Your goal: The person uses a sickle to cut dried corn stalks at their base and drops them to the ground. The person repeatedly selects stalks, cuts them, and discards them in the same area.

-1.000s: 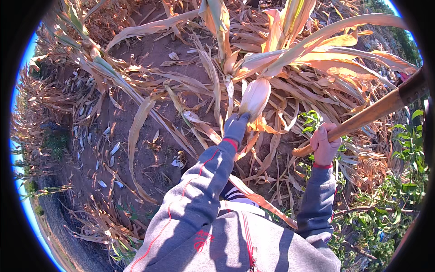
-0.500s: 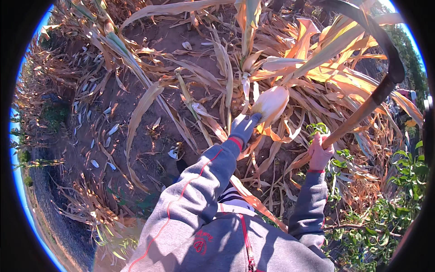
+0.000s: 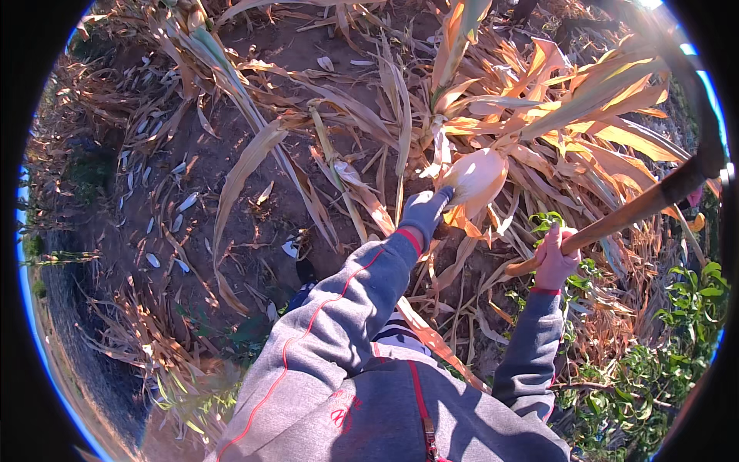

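Note:
My left hand point(image 3: 423, 212), in a grey glove, is closed at the lower end of a pale husked corn ear point(image 3: 479, 181), its thumb against the tip. The fingers curl out of sight beneath, around the dry corn plant point(image 3: 462, 219); exactly which part they grip is hidden. My bare right hand point(image 3: 557, 259) is wrapped around the wooden handle of a sickle point(image 3: 627, 218). Its dark curved blade point(image 3: 702, 115) rises at the far right, blurred, apart from the plant.
Dry corn stalks point(image 3: 246, 127) lean at the upper left. A heap of dry leaves point(image 3: 608, 138) spreads at the upper right. Green leafy plants point(image 3: 647, 377) grow at the lower right. Brown soil point(image 3: 300, 138) carries scattered pale husk pieces point(image 3: 187, 202).
The sickle has swung outward to the right and its handle lies flatter. My left hand keeps its place at the corn ear, while the plant's top has tilted slightly right.

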Demonstrator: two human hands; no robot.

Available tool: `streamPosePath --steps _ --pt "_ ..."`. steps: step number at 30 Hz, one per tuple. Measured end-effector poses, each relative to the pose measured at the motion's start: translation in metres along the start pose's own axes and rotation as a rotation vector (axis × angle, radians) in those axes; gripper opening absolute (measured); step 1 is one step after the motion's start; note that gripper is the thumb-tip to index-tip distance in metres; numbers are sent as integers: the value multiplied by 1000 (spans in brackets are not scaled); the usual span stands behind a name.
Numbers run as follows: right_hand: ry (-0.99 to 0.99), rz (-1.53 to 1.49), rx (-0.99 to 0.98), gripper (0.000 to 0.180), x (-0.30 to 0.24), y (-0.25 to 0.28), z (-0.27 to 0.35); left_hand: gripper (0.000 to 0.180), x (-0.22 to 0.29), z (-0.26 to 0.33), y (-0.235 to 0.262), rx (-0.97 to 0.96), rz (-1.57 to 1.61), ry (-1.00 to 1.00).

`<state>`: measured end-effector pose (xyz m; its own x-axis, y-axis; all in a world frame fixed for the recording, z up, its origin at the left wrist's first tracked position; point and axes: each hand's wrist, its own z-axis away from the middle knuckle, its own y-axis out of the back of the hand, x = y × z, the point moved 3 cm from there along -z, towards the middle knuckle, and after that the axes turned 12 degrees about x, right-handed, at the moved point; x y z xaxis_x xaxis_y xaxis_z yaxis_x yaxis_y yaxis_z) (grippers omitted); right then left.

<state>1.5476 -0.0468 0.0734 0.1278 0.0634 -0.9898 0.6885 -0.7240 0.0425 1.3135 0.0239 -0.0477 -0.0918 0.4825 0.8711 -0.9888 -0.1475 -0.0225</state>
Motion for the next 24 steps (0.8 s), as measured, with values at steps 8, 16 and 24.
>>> streamPosePath --steps 8,16,24 --pt "-532 1336 -501 39 239 194 193 40 9 -4 13 88 -309 -104" --pt "-214 1289 -121 24 240 247 196 40 -90 58 150 -120 -627 -29" --pt "-151 768 -157 18 178 130 150 45 -86 114 278 21 -423 544"
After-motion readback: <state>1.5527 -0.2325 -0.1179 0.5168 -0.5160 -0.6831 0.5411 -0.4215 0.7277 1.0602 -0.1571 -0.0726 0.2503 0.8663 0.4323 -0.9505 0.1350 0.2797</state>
